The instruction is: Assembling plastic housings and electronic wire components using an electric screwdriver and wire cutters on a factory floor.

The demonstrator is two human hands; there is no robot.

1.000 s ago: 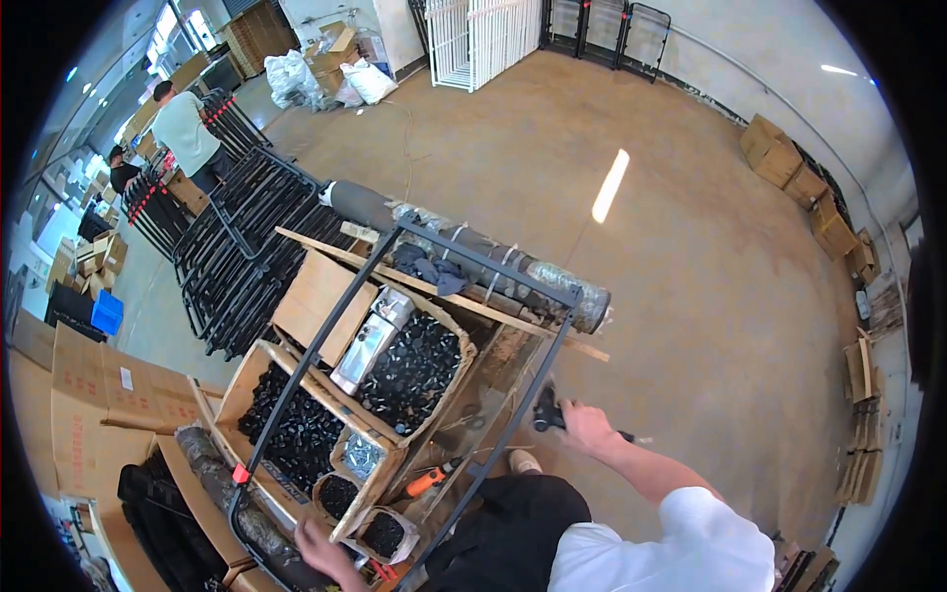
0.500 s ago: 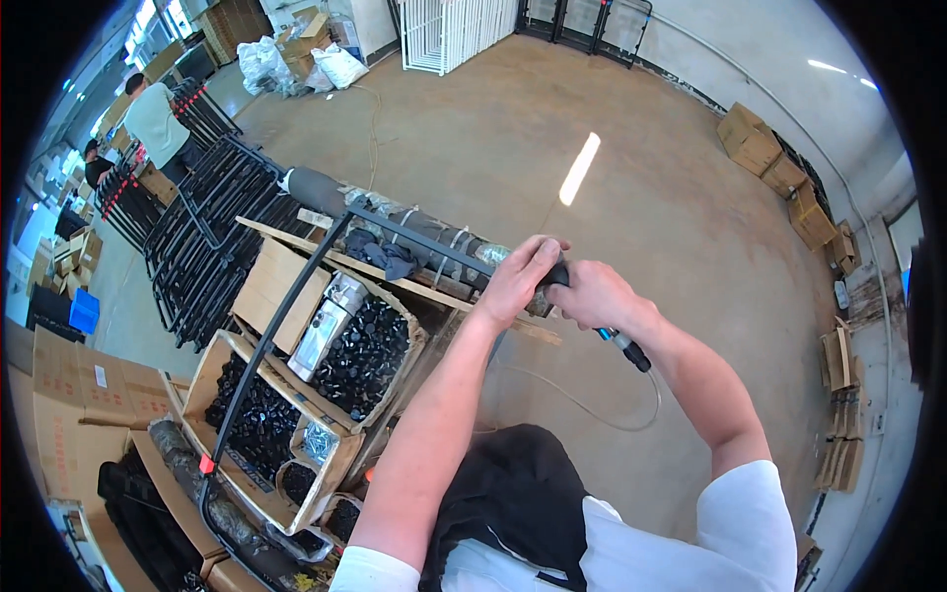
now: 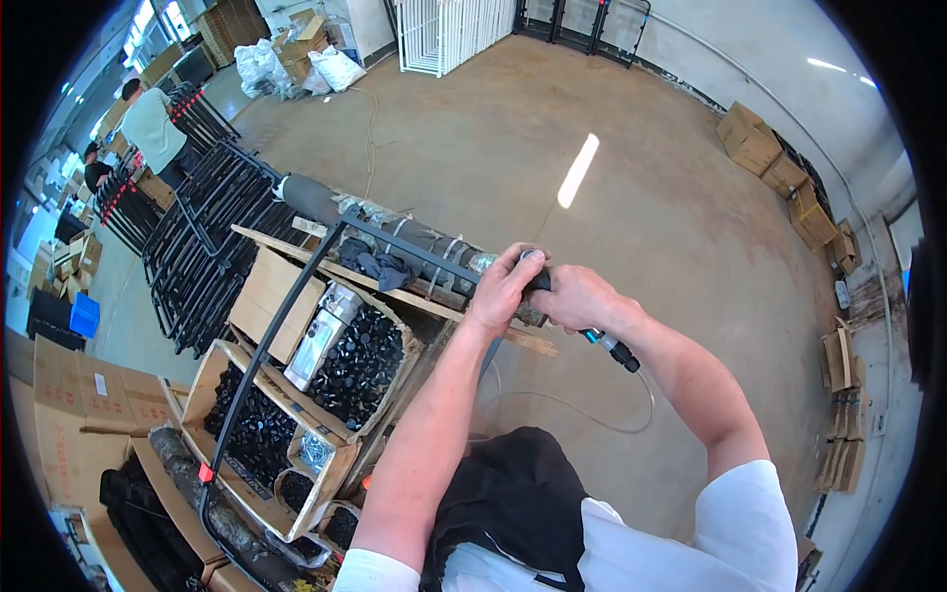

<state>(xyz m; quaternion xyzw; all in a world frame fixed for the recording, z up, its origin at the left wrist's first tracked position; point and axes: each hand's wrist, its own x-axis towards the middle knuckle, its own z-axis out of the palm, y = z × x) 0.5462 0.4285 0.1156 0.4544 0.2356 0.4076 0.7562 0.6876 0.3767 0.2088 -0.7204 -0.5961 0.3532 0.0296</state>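
My left hand (image 3: 505, 291) is closed around the end of a bent black tube frame (image 3: 279, 321), its thumb on top. The frame runs left over a wrapped padded bar (image 3: 419, 242), bends, and comes down toward me past a red piece (image 3: 206, 473). Close against the left, my right hand (image 3: 582, 299) wraps a pneumatic screwdriver (image 3: 621, 353). Its black and blue end sticks out below that hand, with a thin air hose (image 3: 646, 419) looping from it. The tool's tip and the spot where it meets the tube are hidden by my fingers.
Below the frame, an open carton (image 3: 409, 345) and a second carton (image 3: 229, 357) hold black plastic parts; small screws (image 3: 317, 450) lie beside them. Stacked black frames (image 3: 197, 247) stand at left, with a person (image 3: 153, 128) beyond. Cartons (image 3: 747, 138) line the right wall.
Both hands, with the screwdriver and the frame's end, have shifted slightly left. The tool's rear end has tilted a little, and its hose loop has moved left.
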